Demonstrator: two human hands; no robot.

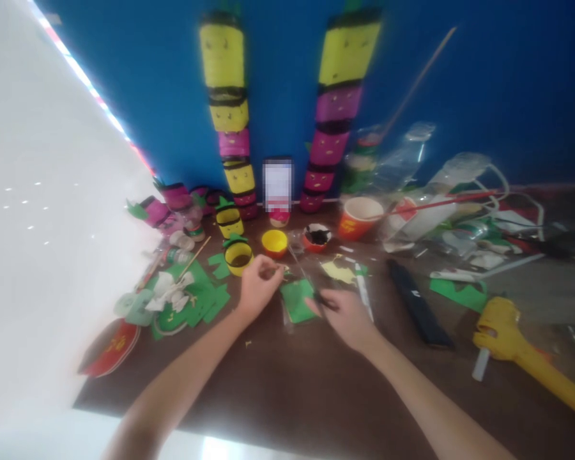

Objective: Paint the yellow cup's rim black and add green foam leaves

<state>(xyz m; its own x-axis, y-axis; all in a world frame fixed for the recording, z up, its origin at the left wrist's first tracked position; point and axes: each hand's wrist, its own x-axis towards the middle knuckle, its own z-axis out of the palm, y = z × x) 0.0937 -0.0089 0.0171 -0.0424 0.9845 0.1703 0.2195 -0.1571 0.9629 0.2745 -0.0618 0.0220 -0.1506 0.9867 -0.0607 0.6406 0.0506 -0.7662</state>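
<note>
My left hand (pixel 260 284) is closed in a pinch beside a yellow pineapple-like cup (pixel 238 257). Whatever sits at its fingertips is small and blurred. In my right hand (pixel 347 316) is a pair of scissors (pixel 324 300), dark-handled, the thin blades pointing away and to the left. Under the scissors lies a green paper square (pixel 297 301) on the brown table (pixel 287 383). A small bowl, yellow inside (pixel 274 243), stands just beyond my hands. Right of it is a red bowl with dark contents (pixel 317 237).
Green paper pieces (pixel 201 300) and crumpled white scraps (pixel 171 291) lie left. Right are a dark blue flat case (pixel 416 303), a yellow glue gun (pixel 503 329), an orange paper cup (pixel 361 218) and plastic bottles (pixel 407 156). Yellow and magenta stacks (pixel 232 144) and a phone (pixel 278 182) stand behind.
</note>
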